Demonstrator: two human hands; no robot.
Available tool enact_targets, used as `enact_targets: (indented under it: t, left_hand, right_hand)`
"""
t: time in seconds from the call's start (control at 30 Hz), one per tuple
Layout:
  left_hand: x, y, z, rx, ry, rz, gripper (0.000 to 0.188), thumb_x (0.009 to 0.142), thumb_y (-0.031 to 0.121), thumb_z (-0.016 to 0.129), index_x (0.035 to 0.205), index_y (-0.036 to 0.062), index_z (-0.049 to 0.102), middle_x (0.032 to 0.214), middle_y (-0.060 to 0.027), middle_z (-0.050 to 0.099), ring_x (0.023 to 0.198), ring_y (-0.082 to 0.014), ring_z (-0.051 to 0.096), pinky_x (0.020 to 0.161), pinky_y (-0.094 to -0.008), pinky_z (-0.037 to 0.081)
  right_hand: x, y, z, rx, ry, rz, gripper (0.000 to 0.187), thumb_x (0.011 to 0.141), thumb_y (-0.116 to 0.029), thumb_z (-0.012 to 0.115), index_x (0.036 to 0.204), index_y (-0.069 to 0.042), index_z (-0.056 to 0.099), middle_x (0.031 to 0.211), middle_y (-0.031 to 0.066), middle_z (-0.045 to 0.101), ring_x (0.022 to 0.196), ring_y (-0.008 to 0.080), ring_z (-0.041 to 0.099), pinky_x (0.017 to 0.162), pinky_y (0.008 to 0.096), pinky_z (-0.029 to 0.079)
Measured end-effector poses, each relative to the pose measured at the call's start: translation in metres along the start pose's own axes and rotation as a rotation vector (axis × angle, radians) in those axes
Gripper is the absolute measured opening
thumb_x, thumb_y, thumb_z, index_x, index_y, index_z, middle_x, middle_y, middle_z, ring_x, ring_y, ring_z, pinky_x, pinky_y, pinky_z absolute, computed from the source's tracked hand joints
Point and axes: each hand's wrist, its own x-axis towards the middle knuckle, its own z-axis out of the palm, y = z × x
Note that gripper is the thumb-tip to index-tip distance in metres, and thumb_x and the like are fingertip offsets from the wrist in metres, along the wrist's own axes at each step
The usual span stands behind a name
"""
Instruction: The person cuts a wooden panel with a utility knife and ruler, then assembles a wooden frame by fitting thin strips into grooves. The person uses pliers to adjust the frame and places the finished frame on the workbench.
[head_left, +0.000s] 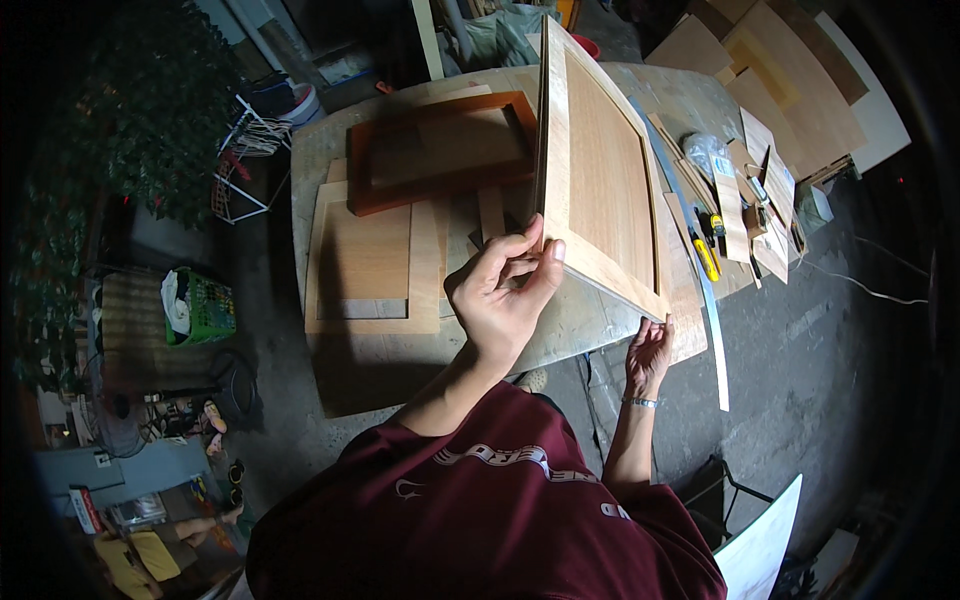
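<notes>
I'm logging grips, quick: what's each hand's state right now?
Left hand: closed, holding the light wooden framed panel near its lower left corner.
Right hand: closed, holding the same panel at its lower right corner.

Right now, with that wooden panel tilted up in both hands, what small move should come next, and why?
Perhaps gently ease the wooden panel toward level, both hands on it: it looks tilted, and the left hand and right hand seem to grip it only near its near corners.

Left fingers [508,245] and right fingers [642,338] grip, curled.
</notes>
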Motion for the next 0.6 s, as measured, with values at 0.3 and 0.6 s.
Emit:
enact_targets:
  t: [0.3, 0.6]
  left_hand:
    - [-0.001, -0.008, -0.003, 0.002, 0.012, 0.044, 0.021, 0.086, -0.008, 0.077, 0.106, -0.0083, 0.069, 0.103, -0.0160, 0.074, 0.085, -0.0092, 0.068, 0.074, -0.0216, 0.058]
    - [-0.005, -0.052, -0.046, -0.090, 0.147, -0.334, 0.022, 0.099, 0.003, 0.066, 0.120, -0.0028, 0.066, 0.099, -0.0056, 0.069, 0.081, -0.0034, 0.061, 0.074, -0.0223, 0.059]
  right_hand:
    - [-0.006, -0.007, 0.000, -0.035, -0.012, -0.008, 0.031, 0.102, -0.021, 0.064, 0.126, -0.001, 0.060, 0.115, 0.0091, 0.072, 0.102, 0.0147, 0.072, 0.085, 0.0260, 0.064]
    - [-0.023, -0.028, 0.032, -0.319, -0.098, -0.269, 0.030, 0.101, -0.014, 0.065, 0.127, -0.008, 0.053, 0.117, 0.0072, 0.069, 0.105, 0.0175, 0.070, 0.088, 0.0368, 0.060]
